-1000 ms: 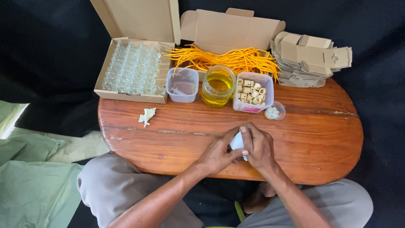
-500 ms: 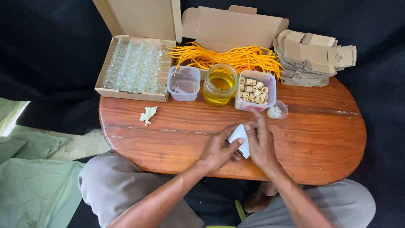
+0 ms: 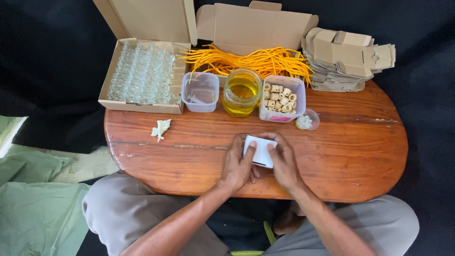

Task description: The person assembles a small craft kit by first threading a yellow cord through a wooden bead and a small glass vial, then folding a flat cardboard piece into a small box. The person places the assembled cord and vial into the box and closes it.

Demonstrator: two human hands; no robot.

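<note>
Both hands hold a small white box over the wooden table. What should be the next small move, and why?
Probably keep pressing the small white box into shape with the thumbs. The left hand and right hand grip it from both sides above the table, and it looks slightly tilted and not fully squared. The jar of yellow liquid and the tub of beige rings stand apart, untouched.

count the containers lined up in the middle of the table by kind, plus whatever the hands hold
clear plastic tubs: 2
glass jar of yellow liquid: 1
small round dish: 1
white card, held between left hand and right hand: 1
total: 5
</note>
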